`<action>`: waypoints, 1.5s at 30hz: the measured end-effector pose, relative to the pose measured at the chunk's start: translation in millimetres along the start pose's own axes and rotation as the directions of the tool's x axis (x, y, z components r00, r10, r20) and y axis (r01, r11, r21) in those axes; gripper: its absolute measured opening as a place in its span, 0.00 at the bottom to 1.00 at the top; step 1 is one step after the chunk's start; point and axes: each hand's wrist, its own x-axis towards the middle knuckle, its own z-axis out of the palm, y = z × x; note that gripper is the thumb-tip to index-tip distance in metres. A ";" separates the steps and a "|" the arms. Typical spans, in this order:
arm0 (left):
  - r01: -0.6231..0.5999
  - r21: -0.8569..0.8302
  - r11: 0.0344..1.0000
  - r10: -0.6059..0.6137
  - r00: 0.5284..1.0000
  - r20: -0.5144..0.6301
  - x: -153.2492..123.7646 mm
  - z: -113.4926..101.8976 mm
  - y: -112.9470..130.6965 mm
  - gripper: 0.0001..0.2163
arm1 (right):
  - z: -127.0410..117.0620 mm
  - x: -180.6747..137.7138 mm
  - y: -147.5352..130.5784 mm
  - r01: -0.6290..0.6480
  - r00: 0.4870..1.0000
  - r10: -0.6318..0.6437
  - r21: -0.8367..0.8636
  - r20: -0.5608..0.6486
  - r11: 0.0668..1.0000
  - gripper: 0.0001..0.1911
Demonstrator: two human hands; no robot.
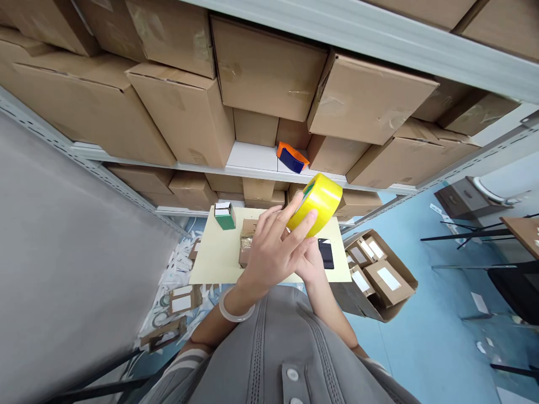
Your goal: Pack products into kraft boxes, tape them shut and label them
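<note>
A yellow roll of tape [320, 199] is lifted above a pale yellow table [214, 261]. My left hand [273, 247] reaches over it with fingers curled against the roll's side. My right hand [310, 262] sits underneath, mostly hidden by the left, gripping the roll from below. A small brown parcel [245, 242] lies on the table under my hands. A green and white box [224, 215] stands at the table's far left, and a black phone [325, 252] lies at its right.
Metal shelving full of cardboard boxes [185, 112] rises behind the table, with an orange and blue tape dispenser [291, 157] on a shelf. An open carton of labelled parcels [377, 275] stands on the blue floor at right. Paper scraps [179, 269] litter the floor at left.
</note>
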 end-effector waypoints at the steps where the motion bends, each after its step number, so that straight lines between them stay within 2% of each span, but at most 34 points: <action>1: 0.000 -0.007 1.000 0.000 1.000 -0.006 0.2 -2.0 -0.5 0.23 | 3.0 0.6 0.8 0.010 1.000 -0.010 -0.028 -0.017 1.000 0.16; 7: 0.000 -0.052 0.999 -0.003 0.999 -0.054 -2.4 -11.9 -3.5 0.24 | 9.6 0.8 4.8 0.089 0.992 -0.105 -0.215 -0.067 0.973 0.25; 10: 0.038 -0.103 0.994 -0.050 0.992 -0.116 -5.6 -15.9 -6.4 0.24 | 4.7 0.3 4.8 0.235 0.965 -0.258 -0.298 -0.040 0.925 0.27; 13: 0.049 -0.173 0.984 -0.081 0.980 -0.182 -6.7 -22.1 -10.7 0.23 | -4.2 1.4 1.4 0.381 0.916 -0.399 -0.397 0.039 0.835 0.34; 16: 0.028 -0.168 0.985 -0.067 0.970 -0.233 -5.7 -29.5 -15.3 0.19 | -11.8 1.7 -6.8 0.500 0.844 -0.515 -0.560 0.148 0.660 0.37; 18: 0.000 -0.141 0.990 -0.034 0.970 -0.242 -5.4 -33.9 -17.9 0.17 | -13.0 -0.4 -13.6 0.566 0.774 -0.581 -0.685 0.251 0.459 0.38; 20: -0.036 -0.119 0.992 0.008 0.973 -0.230 -6.3 -37.4 -20.4 0.15 | -10.5 -4.5 -19.7 0.601 0.714 -0.597 -0.758 0.366 0.255 0.37; 22: -0.066 -0.101 0.993 0.044 0.976 -0.213 -8.4 -40.5 -22.9 0.15 | -5.6 -9.2 -24.0 0.632 0.685 -0.566 -0.761 0.459 0.147 0.34; 25: -0.106 -0.083 0.991 0.088 0.975 -0.205 -12.2 -45.0 -27.0 0.14 | 2.6 -15.0 -28.2 0.676 0.675 -0.509 -0.724 0.534 0.138 0.29; 29: -0.158 -0.099 0.982 0.140 0.976 -0.168 -12.9 -51.9 -30.2 0.15 | 9.8 -18.6 -33.9 0.724 0.635 -0.489 -0.681 0.598 0.107 0.23; 31: -0.167 -0.080 0.983 0.154 0.978 -0.142 -11.0 -55.3 -29.3 0.15 | 11.7 -19.6 -36.7 0.730 0.632 -0.477 -0.676 0.611 0.101 0.22; 37: -0.180 -0.009 0.984 0.179 0.981 -0.069 -8.3 -62.2 -22.8 0.15 | 10.9 -22.4 -40.9 0.705 0.646 -0.447 -0.708 0.618 0.040 0.25; 45: -0.150 -0.015 0.989 0.149 0.986 -0.073 -5.7 -57.2 -20.8 0.15 | -0.4 -14.2 -42.8 0.677 0.613 -0.509 -0.734 0.604 -0.057 0.30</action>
